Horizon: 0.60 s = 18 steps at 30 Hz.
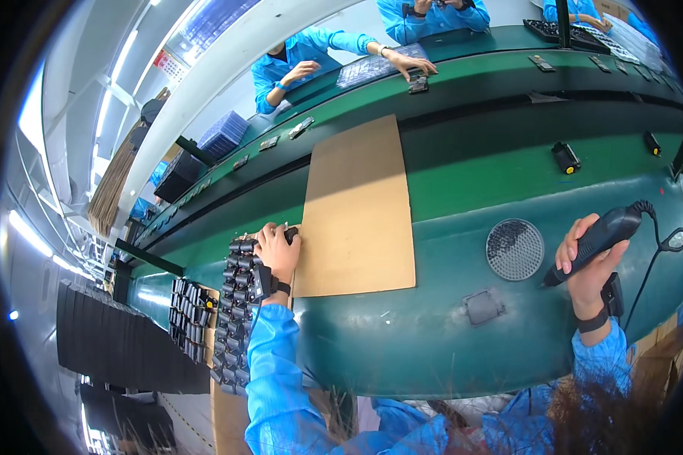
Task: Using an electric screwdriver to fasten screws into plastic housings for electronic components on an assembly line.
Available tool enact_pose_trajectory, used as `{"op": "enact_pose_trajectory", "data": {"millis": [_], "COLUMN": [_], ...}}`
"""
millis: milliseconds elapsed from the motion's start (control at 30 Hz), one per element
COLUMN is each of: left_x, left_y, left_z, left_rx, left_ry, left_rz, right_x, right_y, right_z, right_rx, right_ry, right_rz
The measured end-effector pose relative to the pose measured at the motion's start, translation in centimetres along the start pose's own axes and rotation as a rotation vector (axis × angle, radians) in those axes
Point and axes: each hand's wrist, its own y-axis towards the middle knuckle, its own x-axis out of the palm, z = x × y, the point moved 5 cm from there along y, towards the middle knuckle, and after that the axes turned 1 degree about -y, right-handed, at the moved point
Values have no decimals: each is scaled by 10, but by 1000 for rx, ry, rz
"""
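Observation:
My left hand reaches to the far end of a tray packed with rows of black cylindrical parts. Its fingers close around one small black part, mostly hidden by the hand. In my right hand is a black electric screwdriver, its tip tilted down to the left and its coiled cord trailing off to the right. Left of the screwdriver tip, a round dish with a dimpled surface holds small dark pieces, probably screws. A dark, square, flat fixture lies on the green mat nearer me.
A cardboard sheet lies mid-bench beside the left hand. Another tray of black parts sits farther left. Two black-and-yellow units rest at the right. Across a green conveyor, co-workers in blue handle small parts.

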Motion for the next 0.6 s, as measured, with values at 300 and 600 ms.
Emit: {"op": "enact_pose_trajectory", "data": {"millis": [300, 600], "left_x": [9, 10], "left_y": [3, -7], "left_z": [1, 4], "left_rx": [94, 233], "left_ry": [-46, -36], "left_rz": [-98, 19], "right_x": [0, -1], "right_y": [0, 0], "right_z": [-2, 0], "right_rx": [-6, 27], "right_ry": [8, 13], "right_rz": [-1, -8]}}
